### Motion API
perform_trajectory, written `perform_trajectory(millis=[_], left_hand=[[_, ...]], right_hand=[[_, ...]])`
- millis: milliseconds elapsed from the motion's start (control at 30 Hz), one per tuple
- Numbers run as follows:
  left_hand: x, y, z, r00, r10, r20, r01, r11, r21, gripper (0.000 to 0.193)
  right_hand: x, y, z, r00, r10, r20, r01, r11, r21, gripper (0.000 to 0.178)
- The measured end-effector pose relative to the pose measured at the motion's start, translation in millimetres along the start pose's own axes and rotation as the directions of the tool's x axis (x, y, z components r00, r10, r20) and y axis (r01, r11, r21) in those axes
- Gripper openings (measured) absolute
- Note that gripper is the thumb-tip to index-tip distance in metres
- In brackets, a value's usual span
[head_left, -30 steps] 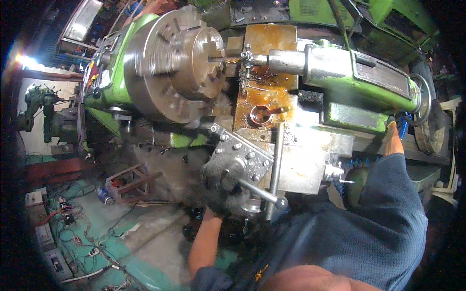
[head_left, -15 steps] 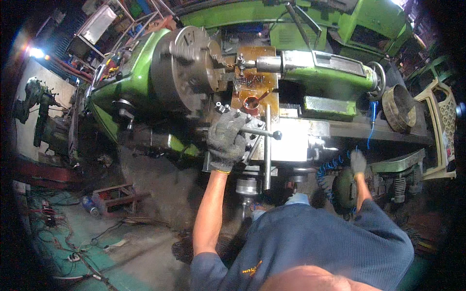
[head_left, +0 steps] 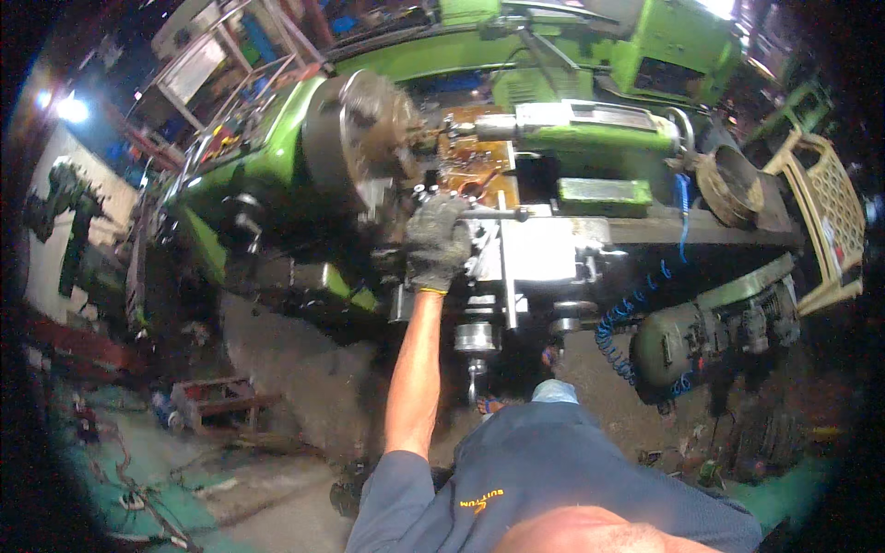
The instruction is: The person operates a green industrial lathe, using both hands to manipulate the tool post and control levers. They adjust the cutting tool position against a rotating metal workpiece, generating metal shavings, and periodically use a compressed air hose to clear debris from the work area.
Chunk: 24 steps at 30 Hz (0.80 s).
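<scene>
My left hand [head_left: 439, 241], in a dark grey knitted glove, is closed over the tool post at the lathe's carriage, at the near end of its lever [head_left: 498, 213]. The lever's knobbed end sticks out to the right; the glove hides much of the post, and the fingertips are hard to make out. Just beyond and to the left is the large round chuck [head_left: 346, 138], blurred. A brown, wet-looking plate [head_left: 493, 158] lies past the hand, with a small reddish cup [head_left: 472, 190] on it. My right hand is out of view.
The green tailstock [head_left: 590, 129] stands right of the chuck. A bright metal rod [head_left: 508, 267] crosses the carriage. Farther right are a round pan [head_left: 728, 187], a coiled blue air hose [head_left: 613, 346], a motor-like machine [head_left: 673, 350] and a cream plastic chair [head_left: 825, 217].
My right hand, earlier low at the right near the blue hose, has gone out of view. My left hand stays at the tool post. The whole view has shifted slightly.
</scene>
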<state>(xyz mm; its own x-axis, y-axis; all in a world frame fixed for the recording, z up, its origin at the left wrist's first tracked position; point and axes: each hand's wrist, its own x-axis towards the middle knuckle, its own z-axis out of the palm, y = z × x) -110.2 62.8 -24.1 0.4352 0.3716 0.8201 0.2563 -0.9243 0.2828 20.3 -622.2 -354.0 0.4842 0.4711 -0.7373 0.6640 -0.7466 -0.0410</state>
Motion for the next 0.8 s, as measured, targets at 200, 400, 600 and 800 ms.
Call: perform_trajectory(millis=[200,400,600,800], left_hand=[[3,5,0,0.999,-0.045,0.026,0.046,0.998,-0.049,0.03],[12,18,2,0.957,-0.244,0.153,0.252,0.967,-0.034,0.022],[40,33,11,0.878,-0.291,0.379,0.104,0.891,0.442,0.024],[31,22,18,0.908,-0.319,0.271,0.15,0.853,0.5,0.021]], right_hand=[[-23,-12,16,1.0,0.002,-0.009,-0.002,0.999,-0.045,0.032],[50,28,-48,0.922,-0.111,-0.37,0.151,0.985,0.08,0.028],[81,0,-126,0.981,0.039,-0.19,0.058,0.876,0.479,0.043],[139,22,-184,0.945,0.025,-0.327,0.113,0.912,0.394,0.051]])
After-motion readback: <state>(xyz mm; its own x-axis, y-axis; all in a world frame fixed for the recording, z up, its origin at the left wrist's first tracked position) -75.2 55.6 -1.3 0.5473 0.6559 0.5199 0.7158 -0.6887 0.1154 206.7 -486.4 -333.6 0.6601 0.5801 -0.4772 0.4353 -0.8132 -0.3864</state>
